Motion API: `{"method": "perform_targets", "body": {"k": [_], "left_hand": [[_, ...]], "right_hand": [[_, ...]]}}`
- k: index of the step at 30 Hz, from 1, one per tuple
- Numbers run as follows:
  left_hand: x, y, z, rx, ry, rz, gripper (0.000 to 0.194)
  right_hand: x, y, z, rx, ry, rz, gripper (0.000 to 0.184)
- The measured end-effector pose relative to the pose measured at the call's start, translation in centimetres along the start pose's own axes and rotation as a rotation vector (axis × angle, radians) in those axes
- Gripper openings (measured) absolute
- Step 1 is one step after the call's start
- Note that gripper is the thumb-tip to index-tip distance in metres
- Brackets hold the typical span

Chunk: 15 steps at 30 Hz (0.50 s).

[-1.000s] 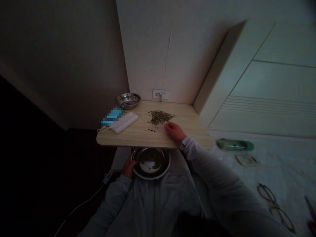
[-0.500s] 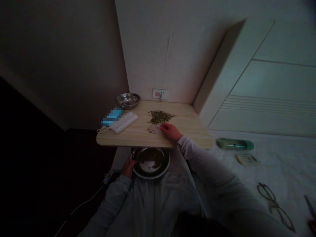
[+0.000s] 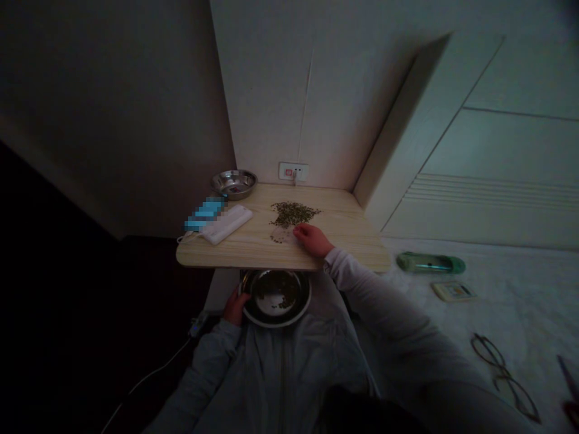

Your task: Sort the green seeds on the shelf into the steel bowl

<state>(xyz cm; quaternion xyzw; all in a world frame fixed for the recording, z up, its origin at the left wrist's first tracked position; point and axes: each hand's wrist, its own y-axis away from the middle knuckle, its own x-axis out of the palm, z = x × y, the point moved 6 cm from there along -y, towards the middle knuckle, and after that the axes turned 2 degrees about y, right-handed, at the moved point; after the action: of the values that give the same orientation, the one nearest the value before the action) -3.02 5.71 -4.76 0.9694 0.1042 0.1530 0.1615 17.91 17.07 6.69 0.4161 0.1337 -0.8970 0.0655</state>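
Observation:
A pile of small dark green beans [image 3: 294, 213] lies on a light wooden table [image 3: 344, 232]. My right hand [image 3: 312, 240] rests on the table just in front of the pile, fingers curled toward a few loose beans [image 3: 279, 235]. My left hand [image 3: 235, 307] grips the rim of a steel bowl [image 3: 275, 296] held below the table's front edge, on my lap. The bowl has some beans in it.
A second steel bowl [image 3: 234, 183] stands at the table's back left, next to a blue object [image 3: 204, 214] and a white power bank [image 3: 226, 223]. A wall socket [image 3: 293, 172] is behind. On the bed at right lie a green bottle [image 3: 429, 263], a small box [image 3: 453, 291] and glasses [image 3: 504, 377].
My right hand has slid a little to the left along the table, pulling a few beans away from the pile. The left hand and bowl have stayed put.

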Motion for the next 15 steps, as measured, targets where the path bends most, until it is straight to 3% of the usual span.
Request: {"method": "perform_targets", "body": {"k": [10, 15], "left_hand": [[0.09, 0.14, -1.05, 0.102, -0.095, -0.001, 0.025], [0.08, 0.05, -0.82, 0.066, -0.063, 0.009, 0.028]], "right_hand": [[0.23, 0.15, 0.11, -0.03, 0.008, 0.028, 0.022], [0.23, 0.51, 0.53, -0.029, 0.008, 0.037, 0.021]]}}
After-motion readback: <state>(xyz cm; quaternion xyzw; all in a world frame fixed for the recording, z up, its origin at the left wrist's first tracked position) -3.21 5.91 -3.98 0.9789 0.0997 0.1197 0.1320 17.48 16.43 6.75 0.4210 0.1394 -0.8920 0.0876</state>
